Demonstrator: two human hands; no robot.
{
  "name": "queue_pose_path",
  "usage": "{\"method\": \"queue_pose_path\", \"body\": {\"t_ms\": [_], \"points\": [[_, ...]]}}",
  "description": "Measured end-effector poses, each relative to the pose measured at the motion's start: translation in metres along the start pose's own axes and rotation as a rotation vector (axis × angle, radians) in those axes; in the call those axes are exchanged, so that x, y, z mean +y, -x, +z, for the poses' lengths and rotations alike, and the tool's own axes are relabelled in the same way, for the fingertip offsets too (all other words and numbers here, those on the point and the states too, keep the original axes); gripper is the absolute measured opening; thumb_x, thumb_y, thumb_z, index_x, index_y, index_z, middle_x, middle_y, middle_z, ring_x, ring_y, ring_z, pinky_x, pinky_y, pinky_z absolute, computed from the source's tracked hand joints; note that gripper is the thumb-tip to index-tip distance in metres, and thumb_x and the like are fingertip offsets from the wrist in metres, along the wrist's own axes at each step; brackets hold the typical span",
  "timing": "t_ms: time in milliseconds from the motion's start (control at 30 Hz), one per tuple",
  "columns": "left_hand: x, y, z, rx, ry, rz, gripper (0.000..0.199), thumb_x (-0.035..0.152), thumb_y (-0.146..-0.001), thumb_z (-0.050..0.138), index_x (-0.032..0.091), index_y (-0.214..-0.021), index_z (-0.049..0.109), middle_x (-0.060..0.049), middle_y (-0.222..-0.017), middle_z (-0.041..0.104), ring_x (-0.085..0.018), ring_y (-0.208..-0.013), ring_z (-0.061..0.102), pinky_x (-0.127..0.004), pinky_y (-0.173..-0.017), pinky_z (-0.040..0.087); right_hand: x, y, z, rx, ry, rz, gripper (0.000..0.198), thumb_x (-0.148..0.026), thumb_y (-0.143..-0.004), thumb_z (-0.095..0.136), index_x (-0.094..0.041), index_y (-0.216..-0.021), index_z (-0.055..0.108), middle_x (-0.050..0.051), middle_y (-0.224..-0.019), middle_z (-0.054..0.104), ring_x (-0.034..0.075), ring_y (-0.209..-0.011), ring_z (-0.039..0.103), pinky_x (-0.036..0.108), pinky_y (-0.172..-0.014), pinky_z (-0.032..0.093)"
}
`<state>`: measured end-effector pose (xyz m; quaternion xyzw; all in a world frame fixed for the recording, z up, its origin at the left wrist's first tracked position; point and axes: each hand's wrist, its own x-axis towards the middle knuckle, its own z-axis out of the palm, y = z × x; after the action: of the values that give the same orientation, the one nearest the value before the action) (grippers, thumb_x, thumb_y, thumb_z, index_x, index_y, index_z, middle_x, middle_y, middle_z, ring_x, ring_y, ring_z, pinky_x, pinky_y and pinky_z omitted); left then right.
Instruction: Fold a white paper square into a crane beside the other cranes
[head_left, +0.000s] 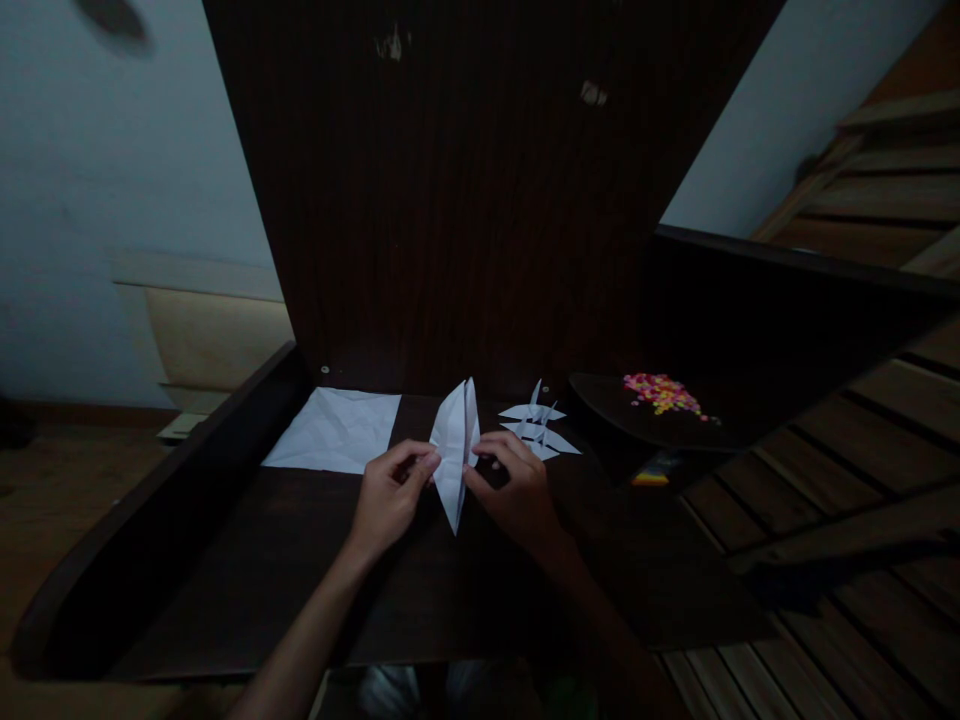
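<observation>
Between my two hands stands a folded white paper (451, 445), long and pointed at both ends, with a lengthwise slit along its right side. My left hand (394, 490) pinches its left edge between thumb and fingers. On the other side, my right hand (519, 490) grips the right edge the same way, thumb nearest me. A creased white paper sheet (341, 430) lies flat to the left. Just beyond my right hand are several small folded paper cranes (534, 425), partly hidden by its fingers.
The dark wooden desk (262, 570) has a raised left side wall (150, 520) and a tall back panel (450, 200). A corner shelf at right holds a pile of small pink and yellow pieces (664, 393). Wooden slats (862, 520) lie beyond the desk's right edge.
</observation>
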<state>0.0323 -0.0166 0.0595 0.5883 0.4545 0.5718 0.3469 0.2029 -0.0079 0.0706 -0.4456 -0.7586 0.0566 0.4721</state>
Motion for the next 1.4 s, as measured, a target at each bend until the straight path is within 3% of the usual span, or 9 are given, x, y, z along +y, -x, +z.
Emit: {"method": "queue_pose_path", "body": {"t_ms": [200,333,400,533,633,833,967,1133,1400], "points": [[-0.003,0.001,0.0,0.009,-0.09,0.09,0.017,0.033,-0.084,0.06,0.018,-0.082,0.066,0.0,-0.072,0.064,-0.014,-0.066,0.06,-0.023,-0.063,0.048,-0.001,-0.001,0.003,0.04,0.054,0.019,0.005,-0.017,-0.077,0.058,-0.018,-0.076,0.063,0.006,-0.083,0.066,0.017,-0.074,0.061,0.028,-0.068,0.05],[-0.008,0.003,0.003,0.162,-0.111,0.121,0.017,0.03,-0.084,0.061,0.018,-0.096,0.06,0.001,-0.075,0.064,-0.013,-0.065,0.062,-0.024,-0.062,0.05,-0.004,-0.001,0.001,0.106,0.062,0.052,0.013,-0.013,-0.079,0.052,-0.019,-0.071,0.061,0.007,-0.088,0.067,0.014,-0.064,0.059,0.027,-0.061,0.05],[-0.01,0.004,0.005,0.234,-0.202,0.204,0.015,0.026,-0.084,0.061,0.018,-0.096,0.059,0.0,-0.079,0.065,-0.013,-0.068,0.064,-0.025,-0.066,0.052,-0.006,0.0,0.001,0.155,0.065,0.056,0.013,-0.014,-0.08,0.051,-0.019,-0.073,0.061,0.008,-0.093,0.065,0.014,-0.066,0.059,0.027,-0.061,0.05],[-0.012,0.005,0.01,0.239,-0.435,0.441,0.008,0.018,-0.086,0.057,0.018,-0.089,0.065,-0.004,-0.086,0.068,-0.016,-0.081,0.065,-0.028,-0.076,0.052,-0.011,0.003,0.002,0.18,0.13,0.003,0.012,-0.015,-0.082,0.052,-0.019,-0.079,0.063,0.007,-0.09,0.064,0.017,-0.078,0.063,0.029,-0.068,0.053],[-0.01,0.004,0.015,0.298,-0.486,0.494,0.011,0.02,-0.084,0.06,0.017,-0.092,0.068,-0.006,-0.089,0.069,-0.016,-0.081,0.066,-0.028,-0.075,0.053,-0.014,0.005,0.003,0.176,0.194,-0.053,0.013,-0.015,-0.083,0.051,-0.019,-0.083,0.063,0.009,-0.092,0.066,0.019,-0.081,0.064,0.031,-0.071,0.054],[-0.003,-0.001,0.021,0.36,-0.477,0.168,0.026,0.043,-0.074,0.069,0.017,-0.081,0.069,-0.002,-0.067,0.069,-0.015,-0.057,0.064,-0.025,-0.057,0.05,-0.015,0.011,0.009,0.198,0.209,-0.171,0.016,-0.014,-0.084,0.052,-0.02,-0.095,0.063,0.011,-0.099,0.067,0.02,-0.089,0.066,0.034,-0.075,0.056],[-0.003,-0.008,0.016,0.325,-0.446,-0.007,0.026,0.044,-0.075,0.064,0.018,-0.072,0.067,-0.001,-0.062,0.068,-0.017,-0.056,0.065,-0.025,-0.058,0.049,-0.014,0.013,0.01,0.235,0.164,-0.203,0.017,-0.013,-0.083,0.053,-0.021,-0.095,0.062,0.011,-0.099,0.068,0.02,-0.09,0.067,0.034,-0.076,0.056],[-0.013,-0.013,0.007,0.222,-0.363,-0.106,0.021,0.032,-0.076,0.058,0.018,-0.061,0.06,0.001,-0.055,0.063,-0.016,-0.054,0.062,-0.024,-0.056,0.045,-0.008,0.009,0.006,0.275,0.109,-0.039,0.013,-0.016,-0.084,0.052,-0.021,-0.083,0.064,0.009,-0.092,0.07,0.02,-0.085,0.067,0.035,-0.078,0.055],[-0.022,-0.01,0.005,0.108,0.043,-0.25,0.014,0.026,-0.072,0.06,0.016,-0.063,0.058,0.001,-0.056,0.064,-0.015,-0.055,0.064,-0.025,-0.057,0.051,0.016,0.004,0.002,0.38,-0.076,0.188,0.013,-0.021,-0.084,0.054,-0.019,-0.077,0.065,0.008,-0.083,0.07,0.02,-0.08,0.066,0.034,-0.071,0.054]]}}
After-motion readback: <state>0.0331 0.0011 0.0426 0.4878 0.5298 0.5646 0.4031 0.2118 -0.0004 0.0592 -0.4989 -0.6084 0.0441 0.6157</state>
